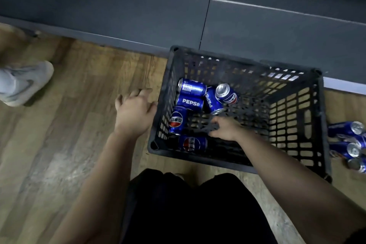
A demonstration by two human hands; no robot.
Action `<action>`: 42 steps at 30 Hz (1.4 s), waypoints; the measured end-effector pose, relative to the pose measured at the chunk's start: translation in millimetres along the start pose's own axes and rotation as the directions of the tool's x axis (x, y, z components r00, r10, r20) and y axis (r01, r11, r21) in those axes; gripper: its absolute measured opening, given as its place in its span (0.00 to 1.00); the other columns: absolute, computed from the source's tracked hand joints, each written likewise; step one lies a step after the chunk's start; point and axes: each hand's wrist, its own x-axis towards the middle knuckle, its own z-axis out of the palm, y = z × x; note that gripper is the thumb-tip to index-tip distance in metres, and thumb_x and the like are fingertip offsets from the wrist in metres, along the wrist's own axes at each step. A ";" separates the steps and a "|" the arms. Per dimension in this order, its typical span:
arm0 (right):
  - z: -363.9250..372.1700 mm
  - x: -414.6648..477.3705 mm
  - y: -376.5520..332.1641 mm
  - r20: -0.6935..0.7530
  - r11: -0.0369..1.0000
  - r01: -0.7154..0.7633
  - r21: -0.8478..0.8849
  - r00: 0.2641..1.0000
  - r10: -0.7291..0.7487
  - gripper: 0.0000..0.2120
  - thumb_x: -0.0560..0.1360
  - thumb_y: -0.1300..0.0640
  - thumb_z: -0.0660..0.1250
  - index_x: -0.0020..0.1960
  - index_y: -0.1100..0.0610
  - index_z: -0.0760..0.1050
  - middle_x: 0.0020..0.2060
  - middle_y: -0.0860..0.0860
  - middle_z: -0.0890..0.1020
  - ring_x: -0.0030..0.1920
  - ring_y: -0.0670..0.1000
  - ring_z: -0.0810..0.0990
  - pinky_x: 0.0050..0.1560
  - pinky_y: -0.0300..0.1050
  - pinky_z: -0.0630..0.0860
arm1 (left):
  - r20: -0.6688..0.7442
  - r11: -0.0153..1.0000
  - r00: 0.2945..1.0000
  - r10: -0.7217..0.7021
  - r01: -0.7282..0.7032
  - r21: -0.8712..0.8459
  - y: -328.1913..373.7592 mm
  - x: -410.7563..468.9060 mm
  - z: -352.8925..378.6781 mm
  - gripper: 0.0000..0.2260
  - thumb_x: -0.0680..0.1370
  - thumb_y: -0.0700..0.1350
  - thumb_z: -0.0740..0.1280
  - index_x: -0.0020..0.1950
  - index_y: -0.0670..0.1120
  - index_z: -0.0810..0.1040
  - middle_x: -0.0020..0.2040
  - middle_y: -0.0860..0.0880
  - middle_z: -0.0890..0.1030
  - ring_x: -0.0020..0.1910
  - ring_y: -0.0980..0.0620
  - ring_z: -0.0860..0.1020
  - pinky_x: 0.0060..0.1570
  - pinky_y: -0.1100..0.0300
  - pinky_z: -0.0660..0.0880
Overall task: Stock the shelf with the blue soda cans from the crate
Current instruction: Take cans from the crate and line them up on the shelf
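A black plastic crate (309, 125) stands on the wooden floor against the base of a dark grey shelf unit (138, 12). Several blue soda cans (190, 102) lie on their sides in the crate's left half. My right hand (225, 128) is inside the crate, fingers spread low over its floor, just right of the cans and holding nothing. My left hand (134, 111) hovers outside the crate's left wall, fingers loosely apart and empty.
More blue cans (351, 144) lie on the floor right of the crate. Another person's grey shoe (23, 83) stands at the far left. My dark-clothed legs (188, 208) are at the bottom, close to the crate's near wall.
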 end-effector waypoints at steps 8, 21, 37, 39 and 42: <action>33.6 35.5 6.4 0.110 0.999 0.032 -0.006 0.993 -0.031 0.26 0.75 0.53 0.70 0.70 0.57 0.69 0.65 0.55 0.74 0.62 0.54 0.74 0.53 0.38 0.66 | -0.089 0.999 0.996 -0.005 0.001 -0.048 -3.9 -2.2 25.3 0.18 0.80 0.52 0.59 0.69 0.49 0.71 0.64 0.46 0.76 0.64 0.42 0.72 0.70 0.40 0.53; 63.7 67.4 8.2 0.237 0.999 0.023 -0.046 0.971 -0.011 0.24 0.79 0.54 0.64 0.73 0.57 0.66 0.70 0.56 0.71 0.68 0.55 0.71 0.64 0.43 0.66 | -0.103 0.997 0.995 -0.003 -0.005 -0.080 -7.4 -2.9 29.1 0.19 0.80 0.53 0.59 0.68 0.49 0.71 0.64 0.47 0.75 0.65 0.44 0.71 0.70 0.42 0.53; 79.4 83.2 8.2 0.317 0.998 0.054 -0.027 0.948 -0.042 0.32 0.69 0.51 0.77 0.67 0.59 0.67 0.59 0.57 0.79 0.54 0.55 0.80 0.52 0.46 0.76 | -0.068 0.991 0.997 -0.031 0.022 -0.134 -3.7 0.9 34.2 0.19 0.79 0.53 0.60 0.69 0.48 0.70 0.66 0.47 0.74 0.66 0.45 0.70 0.71 0.41 0.55; 79.2 85.5 8.3 0.328 0.998 0.056 -0.006 0.943 -0.051 0.31 0.67 0.47 0.78 0.64 0.59 0.71 0.55 0.54 0.81 0.50 0.54 0.81 0.50 0.45 0.78 | -0.068 0.991 0.997 -0.025 0.016 -0.134 -2.7 1.7 34.5 0.19 0.79 0.53 0.60 0.69 0.49 0.71 0.66 0.48 0.74 0.66 0.45 0.71 0.70 0.41 0.55; 73.3 83.2 7.2 0.348 0.996 0.001 0.087 0.937 -0.031 0.25 0.68 0.45 0.75 0.59 0.57 0.76 0.45 0.51 0.82 0.42 0.50 0.81 0.42 0.43 0.76 | -0.065 0.993 0.998 -0.011 0.003 -0.118 0.7 3.2 33.1 0.19 0.79 0.53 0.60 0.69 0.49 0.70 0.65 0.48 0.75 0.65 0.45 0.71 0.70 0.41 0.55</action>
